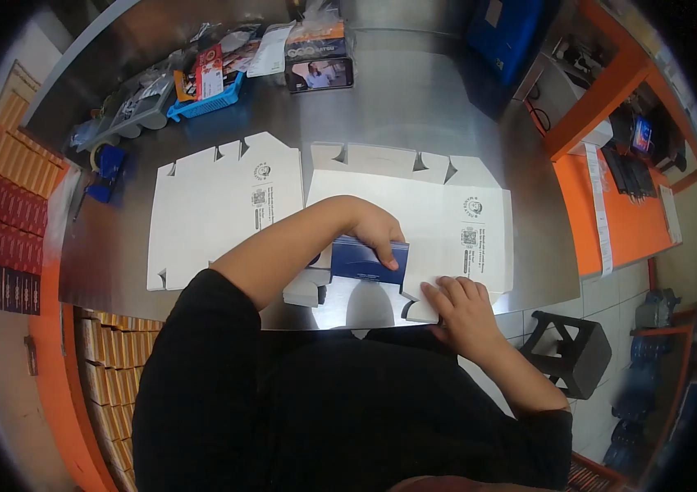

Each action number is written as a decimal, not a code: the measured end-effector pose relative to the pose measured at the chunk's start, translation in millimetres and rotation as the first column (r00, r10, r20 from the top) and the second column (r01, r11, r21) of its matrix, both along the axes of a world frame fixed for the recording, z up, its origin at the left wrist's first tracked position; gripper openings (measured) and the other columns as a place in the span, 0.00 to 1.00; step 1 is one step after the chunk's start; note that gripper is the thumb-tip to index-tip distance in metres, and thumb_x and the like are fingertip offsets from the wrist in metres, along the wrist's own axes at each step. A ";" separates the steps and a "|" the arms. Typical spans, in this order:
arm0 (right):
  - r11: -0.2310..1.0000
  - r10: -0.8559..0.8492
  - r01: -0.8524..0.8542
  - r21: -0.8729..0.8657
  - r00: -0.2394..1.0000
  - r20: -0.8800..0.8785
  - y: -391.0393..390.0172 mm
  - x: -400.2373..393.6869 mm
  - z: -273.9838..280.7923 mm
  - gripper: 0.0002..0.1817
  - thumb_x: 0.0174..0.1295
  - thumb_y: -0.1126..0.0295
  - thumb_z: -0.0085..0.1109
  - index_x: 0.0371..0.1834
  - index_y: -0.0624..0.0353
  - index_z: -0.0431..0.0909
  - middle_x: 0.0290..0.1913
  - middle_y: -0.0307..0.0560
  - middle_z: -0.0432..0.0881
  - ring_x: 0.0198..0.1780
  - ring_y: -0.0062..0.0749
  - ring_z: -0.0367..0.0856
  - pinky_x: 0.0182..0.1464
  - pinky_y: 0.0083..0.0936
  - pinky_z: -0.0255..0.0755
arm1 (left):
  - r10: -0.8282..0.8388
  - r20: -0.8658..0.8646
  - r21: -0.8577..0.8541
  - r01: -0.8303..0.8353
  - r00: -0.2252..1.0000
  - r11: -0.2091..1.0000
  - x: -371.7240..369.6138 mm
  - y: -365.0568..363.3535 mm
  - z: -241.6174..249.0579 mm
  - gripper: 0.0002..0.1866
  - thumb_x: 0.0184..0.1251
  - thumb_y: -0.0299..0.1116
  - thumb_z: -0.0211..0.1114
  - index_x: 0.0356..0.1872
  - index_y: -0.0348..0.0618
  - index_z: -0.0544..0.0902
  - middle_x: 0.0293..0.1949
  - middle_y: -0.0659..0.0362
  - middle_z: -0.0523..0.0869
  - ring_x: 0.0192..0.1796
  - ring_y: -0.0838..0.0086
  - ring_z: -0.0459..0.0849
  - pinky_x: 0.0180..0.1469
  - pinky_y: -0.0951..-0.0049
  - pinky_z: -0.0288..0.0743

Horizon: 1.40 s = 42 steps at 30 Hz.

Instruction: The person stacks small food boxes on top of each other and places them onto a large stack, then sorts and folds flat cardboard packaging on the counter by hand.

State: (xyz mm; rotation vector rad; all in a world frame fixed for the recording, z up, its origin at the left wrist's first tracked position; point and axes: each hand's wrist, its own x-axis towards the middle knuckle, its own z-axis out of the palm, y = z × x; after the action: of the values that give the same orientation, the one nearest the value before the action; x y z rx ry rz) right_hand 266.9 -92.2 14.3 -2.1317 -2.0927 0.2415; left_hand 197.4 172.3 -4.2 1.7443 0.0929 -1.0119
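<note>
My left hand (377, 228) is closed around a stack of dark blue cards (365, 261) with small pale print, its thumb across the front face. The stack is over the front part of a flat white cardboard box blank (438, 217) with a printed logo and code. My right hand (461, 307) has its fingers bent over the blank's front flap, which it grips near the table edge; the thumb is mostly hidden. A second flat white box blank (221, 209) lies to the left, partly covered by my left forearm.
The metal table (438, 98) holds a blue basket (209, 100) of packets, a grey tray (137, 107), a box with a phone (319, 75) leaning on it, and a blue tape dispenser (108, 172). A black stool (566, 353) stands at the right; an orange shelf (611, 213) is beside the table.
</note>
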 end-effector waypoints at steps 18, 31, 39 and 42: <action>0.899 -0.090 0.120 -0.421 0.992 0.091 62.5 -14.1 39.6 0.11 0.52 0.66 0.58 0.32 0.62 0.76 0.33 0.54 0.78 0.37 0.47 0.80 0.40 0.37 0.75 | 0.015 0.107 0.004 -0.015 0.994 1.000 -7.7 3.6 0.5 0.20 0.52 0.40 0.69 0.44 0.40 0.81 0.36 0.55 0.85 0.36 0.71 0.83 0.41 0.71 0.74; 0.783 -0.201 0.012 -0.622 0.951 -0.236 125.6 42.2 26.4 0.21 0.37 0.65 0.74 0.34 0.60 0.79 0.31 0.52 0.82 0.34 0.43 0.80 0.37 0.31 0.71 | -0.077 0.196 0.069 0.064 0.978 0.996 -6.6 4.1 -6.1 0.22 0.50 0.43 0.69 0.44 0.42 0.82 0.36 0.54 0.86 0.35 0.70 0.83 0.40 0.70 0.75; 0.875 -0.312 0.236 -0.422 0.943 -0.119 110.9 35.9 24.7 0.29 0.26 0.67 0.79 0.34 0.60 0.75 0.31 0.51 0.79 0.37 0.41 0.79 0.39 0.30 0.70 | -0.083 0.171 0.044 0.077 0.982 0.996 -4.0 3.2 -3.9 0.19 0.51 0.38 0.69 0.44 0.41 0.82 0.35 0.55 0.86 0.35 0.71 0.83 0.40 0.71 0.75; 0.902 -0.337 0.275 -0.332 0.931 -0.144 88.2 27.8 31.1 0.35 0.26 0.64 0.80 0.41 0.61 0.73 0.35 0.51 0.78 0.39 0.41 0.78 0.40 0.31 0.70 | -0.042 0.213 0.010 0.041 0.976 0.999 -7.8 5.1 -5.0 0.19 0.52 0.38 0.69 0.44 0.40 0.81 0.35 0.55 0.85 0.35 0.72 0.83 0.40 0.71 0.75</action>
State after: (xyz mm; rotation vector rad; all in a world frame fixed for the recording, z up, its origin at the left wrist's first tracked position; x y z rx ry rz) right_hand 294.7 -3.9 45.4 -2.4520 -1.6655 0.7493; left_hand 189.6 177.4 -9.2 1.8554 -0.0775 -0.8493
